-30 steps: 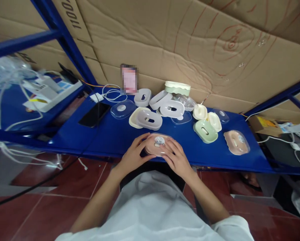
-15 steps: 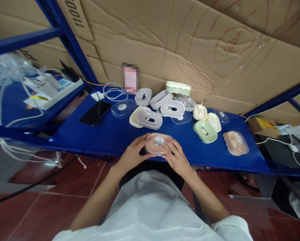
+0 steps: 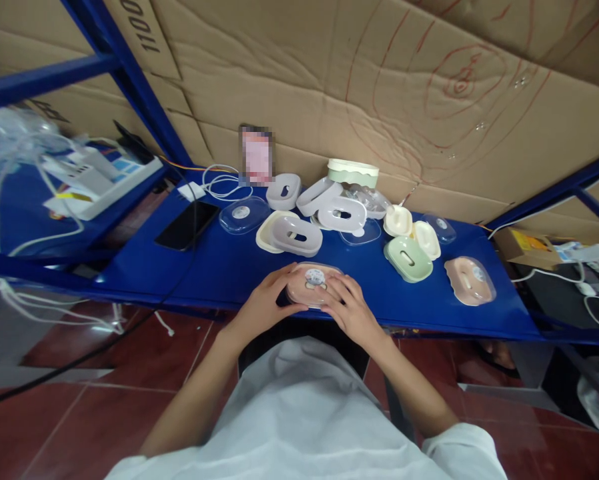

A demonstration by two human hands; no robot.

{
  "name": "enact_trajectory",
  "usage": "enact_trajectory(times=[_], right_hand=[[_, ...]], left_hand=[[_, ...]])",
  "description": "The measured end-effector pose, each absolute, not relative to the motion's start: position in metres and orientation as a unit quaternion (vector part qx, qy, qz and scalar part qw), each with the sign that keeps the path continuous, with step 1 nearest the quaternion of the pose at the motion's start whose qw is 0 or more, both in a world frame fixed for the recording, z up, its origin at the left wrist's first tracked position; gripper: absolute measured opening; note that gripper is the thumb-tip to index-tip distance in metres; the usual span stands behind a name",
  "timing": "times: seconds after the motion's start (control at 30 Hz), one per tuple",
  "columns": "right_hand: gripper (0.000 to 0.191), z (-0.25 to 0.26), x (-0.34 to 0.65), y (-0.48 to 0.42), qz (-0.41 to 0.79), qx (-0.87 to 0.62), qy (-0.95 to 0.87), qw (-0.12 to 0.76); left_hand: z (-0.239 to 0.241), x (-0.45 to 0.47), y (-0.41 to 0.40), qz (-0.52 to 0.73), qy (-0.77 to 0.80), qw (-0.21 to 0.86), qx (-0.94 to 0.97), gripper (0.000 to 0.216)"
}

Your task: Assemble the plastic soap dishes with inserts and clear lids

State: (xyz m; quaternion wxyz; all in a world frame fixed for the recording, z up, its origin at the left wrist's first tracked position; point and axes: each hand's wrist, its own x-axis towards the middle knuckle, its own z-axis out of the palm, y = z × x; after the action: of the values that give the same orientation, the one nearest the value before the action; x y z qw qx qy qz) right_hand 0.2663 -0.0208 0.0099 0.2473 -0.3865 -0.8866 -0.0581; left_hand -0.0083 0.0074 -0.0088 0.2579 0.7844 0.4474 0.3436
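Note:
A pink soap box (image 3: pixel 309 279) with a clear lid and a round label sits at the table's front edge, between my hands. My left hand (image 3: pixel 269 300) grips its left end, thumb at the front and fingers at the back. Over its right end lies my right hand (image 3: pixel 348 303), with fingers bent across the lid. Behind them are a grey soap dish (image 3: pixel 304 245) on a cream piece (image 3: pixel 265 233), and a green soap dish (image 3: pixel 410 265) to the right. Another lidded pink soap box (image 3: pixel 467 283) stands farther right.
More grey dishes (image 3: pixel 283 195), cream trays (image 3: pixel 427 241) and a clear lid (image 3: pixel 244 217) lie on the blue table (image 3: pixel 359 313). A black phone (image 3: pixel 187 228) and white cable lie left. A green-and-cream box (image 3: pixel 352 175) stands by the cardboard wall (image 3: pixel 289 73).
The view has shifted very slightly. Both hands stay on the pink soap box, with hardly any movement of the fingers.

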Motion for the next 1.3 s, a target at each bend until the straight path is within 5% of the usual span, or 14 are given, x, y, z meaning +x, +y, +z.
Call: enact_trajectory(times=[0.77,1.3], right_hand=[[0.045,0.001,0.272,-0.024,-0.081,-0.376,-0.888,0.254],[0.050,0.021,0.274,-0.012,0.039,-0.354,-0.899,0.255]], left_hand=[[-0.011,-0.009,0.004,0.338,0.441,0.250,0.793,0.066],[-0.009,-0.006,0.007,0.338,0.452,0.287,0.774,0.066]])
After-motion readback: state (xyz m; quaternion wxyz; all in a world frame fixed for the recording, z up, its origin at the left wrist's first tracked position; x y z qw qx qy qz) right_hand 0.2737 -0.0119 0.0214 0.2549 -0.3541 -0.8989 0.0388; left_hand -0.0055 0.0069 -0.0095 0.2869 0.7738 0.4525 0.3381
